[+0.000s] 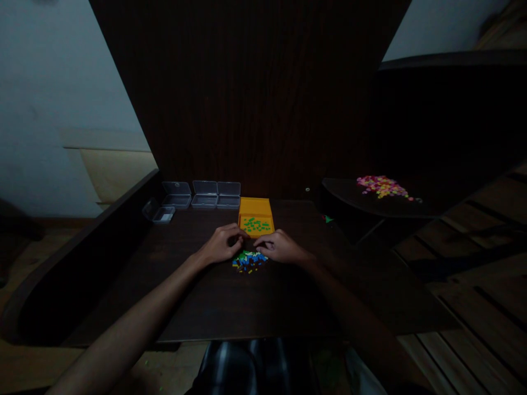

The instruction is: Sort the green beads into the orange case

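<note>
Just beyond a small pile of blue, green, yellow and pale plastic pieces (250, 261), both hands hover over the dark table. My left hand (224, 243) is left of the pile, its index finger stretched to the front edge of a yellow box (255, 206) and its thumb apart; nothing shows in it. My right hand (280, 247) is at the pile's right side, fingers bent and tips drawn together; anything between them is too small to make out. The yellow box stands with its lid raised, and scattered green pieces (256, 225) lie inside.
Clear plastic boxes with raised lids (205, 201) line the back left, with a smaller one (164, 215) nearer. A heap of pink and yellow pieces (382, 186) lies on the right-hand shelf (346, 193). A dark panel (247, 99) rises behind.
</note>
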A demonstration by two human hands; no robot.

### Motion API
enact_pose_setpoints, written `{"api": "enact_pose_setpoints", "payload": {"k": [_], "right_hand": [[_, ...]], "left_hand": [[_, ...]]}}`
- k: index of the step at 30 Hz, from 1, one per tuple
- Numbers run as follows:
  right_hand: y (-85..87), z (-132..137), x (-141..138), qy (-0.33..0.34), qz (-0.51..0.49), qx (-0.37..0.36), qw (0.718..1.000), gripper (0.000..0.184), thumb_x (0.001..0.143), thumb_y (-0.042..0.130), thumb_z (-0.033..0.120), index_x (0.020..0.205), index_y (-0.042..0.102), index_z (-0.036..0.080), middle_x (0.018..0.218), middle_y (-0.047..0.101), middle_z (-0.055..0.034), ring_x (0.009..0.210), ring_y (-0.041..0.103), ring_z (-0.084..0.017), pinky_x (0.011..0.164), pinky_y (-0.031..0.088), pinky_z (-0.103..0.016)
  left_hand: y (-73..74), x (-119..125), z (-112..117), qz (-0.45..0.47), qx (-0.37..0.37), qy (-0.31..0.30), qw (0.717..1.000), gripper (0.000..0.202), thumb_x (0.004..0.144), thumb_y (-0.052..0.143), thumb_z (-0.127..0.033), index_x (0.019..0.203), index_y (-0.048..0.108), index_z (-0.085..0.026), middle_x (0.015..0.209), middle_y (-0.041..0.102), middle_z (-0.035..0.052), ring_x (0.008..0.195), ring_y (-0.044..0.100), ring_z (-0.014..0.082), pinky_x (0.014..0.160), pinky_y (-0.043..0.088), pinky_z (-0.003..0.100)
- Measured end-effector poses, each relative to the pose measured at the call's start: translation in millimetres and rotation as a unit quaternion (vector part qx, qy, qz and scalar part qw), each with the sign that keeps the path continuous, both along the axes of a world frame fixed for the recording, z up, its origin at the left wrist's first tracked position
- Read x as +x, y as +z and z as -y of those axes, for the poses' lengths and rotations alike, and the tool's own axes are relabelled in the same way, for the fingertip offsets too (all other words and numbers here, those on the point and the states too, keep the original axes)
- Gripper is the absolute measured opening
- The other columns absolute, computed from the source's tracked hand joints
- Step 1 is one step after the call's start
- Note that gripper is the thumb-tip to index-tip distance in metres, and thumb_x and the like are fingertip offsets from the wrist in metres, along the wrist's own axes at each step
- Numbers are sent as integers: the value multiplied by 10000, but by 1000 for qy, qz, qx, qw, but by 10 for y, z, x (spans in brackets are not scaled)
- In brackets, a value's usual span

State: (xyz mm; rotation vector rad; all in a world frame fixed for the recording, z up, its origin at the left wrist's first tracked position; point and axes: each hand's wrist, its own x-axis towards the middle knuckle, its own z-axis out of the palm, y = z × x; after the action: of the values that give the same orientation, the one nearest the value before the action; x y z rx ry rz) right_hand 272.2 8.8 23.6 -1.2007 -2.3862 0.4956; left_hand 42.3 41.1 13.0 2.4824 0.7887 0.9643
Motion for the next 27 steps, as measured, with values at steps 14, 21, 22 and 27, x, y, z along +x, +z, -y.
{"api": "enact_pose_setpoints", "payload": {"k": [14,21,22,27], "right_hand": [[138,74,-39,18,124,-42,991,230,826,601,262,1003,747,249,778,729,-5,667,604,-128,635,381,-220],[168,71,-9,16,123,-60,990,230,823,609,309,992,750,241,761,717,-2,649,586,-121,627,373,-219],[166,73,-15,13,118,-58,991,233,833,594,297,997,749,238,751,714,-2,640,583,-120,622,373,-219],[121,71,-49,11,123,-43,991,233,859,555,273,975,752,231,760,723,-13,657,600,-133,626,382,-229]], "left_hand": [[31,-27,52,-100,-51,-66,991,198,799,590,-131,910,749,-171,895,618,46,857,608,155,799,476,249],[40,-6,70,-109,-57,-70,990,224,803,574,-126,931,750,-178,910,609,47,858,604,156,801,476,255],[45,-3,72,-109,-58,-70,990,232,804,568,-124,936,750,-183,910,610,45,861,605,158,806,478,258],[51,4,75,-115,-56,-58,990,272,817,527,-111,951,747,-199,929,623,45,898,604,167,848,480,272]]}}
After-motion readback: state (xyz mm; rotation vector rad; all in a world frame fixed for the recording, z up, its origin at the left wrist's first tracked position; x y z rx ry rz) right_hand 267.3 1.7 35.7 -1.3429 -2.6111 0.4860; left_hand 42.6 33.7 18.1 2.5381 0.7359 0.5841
